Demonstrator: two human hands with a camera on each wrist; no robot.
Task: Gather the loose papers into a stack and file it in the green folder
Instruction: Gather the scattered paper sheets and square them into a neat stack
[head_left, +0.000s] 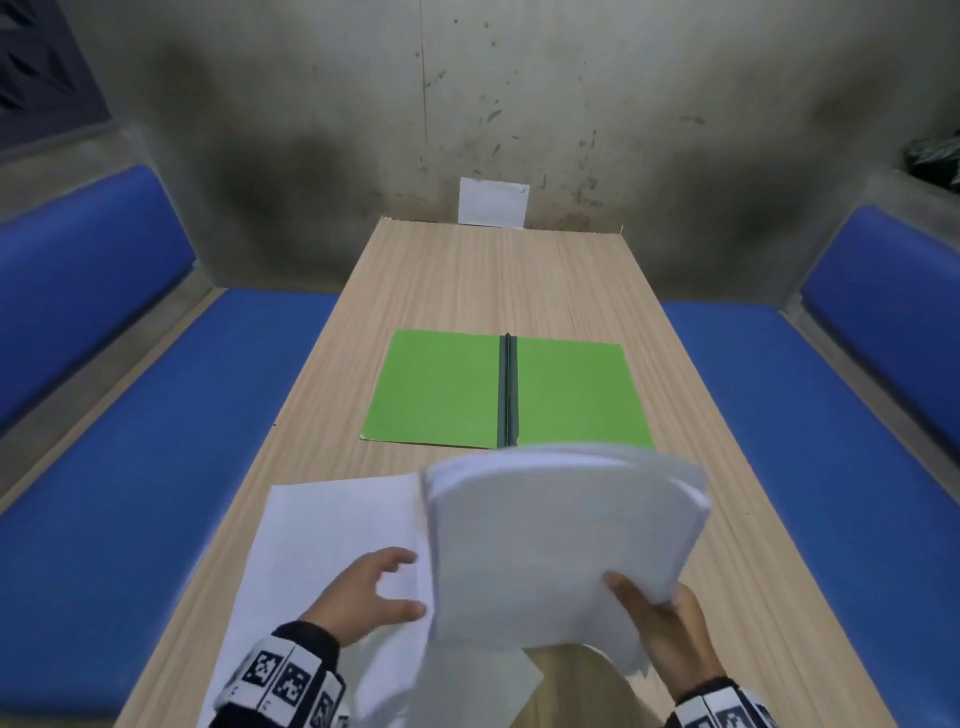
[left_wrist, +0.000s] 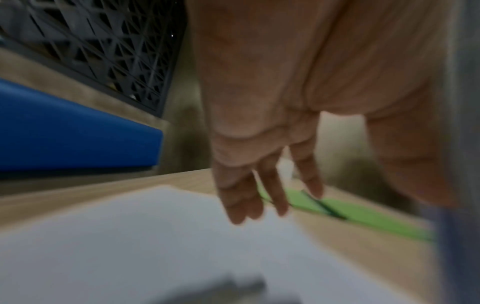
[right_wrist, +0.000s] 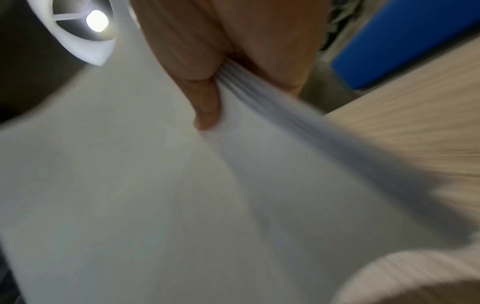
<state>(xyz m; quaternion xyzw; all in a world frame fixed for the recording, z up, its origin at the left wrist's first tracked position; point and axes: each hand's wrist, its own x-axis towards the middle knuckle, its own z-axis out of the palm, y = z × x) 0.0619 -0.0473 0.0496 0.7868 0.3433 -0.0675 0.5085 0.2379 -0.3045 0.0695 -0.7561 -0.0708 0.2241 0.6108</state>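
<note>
Your right hand (head_left: 662, 631) pinches a stack of white papers (head_left: 556, 540) at its near right corner, thumb on top and fingers beneath, and holds it lifted above the near end of the wooden table (head_left: 467, 291); the far edge of the stack curls and fans. In the right wrist view the thumb (right_wrist: 205, 102) presses down on the top sheet while the sheet edges show layered beside it. Your left hand (head_left: 366, 592) is spread, fingers extended and holding nothing, over a loose sheet (head_left: 332, 530) that lies flat on the table just left of the lifted stack. The left wrist view is blurred, but shows the fingers (left_wrist: 244, 203) straight above that sheet. Beyond the papers, the green folder (head_left: 436, 389) lies open and flat at mid-table, its dark spine (head_left: 508, 389) running down the centre. At the far end, a white card (head_left: 493, 201) stands against the stained wall (head_left: 311, 104). Blue benches (head_left: 156, 415) flank the table.
</note>
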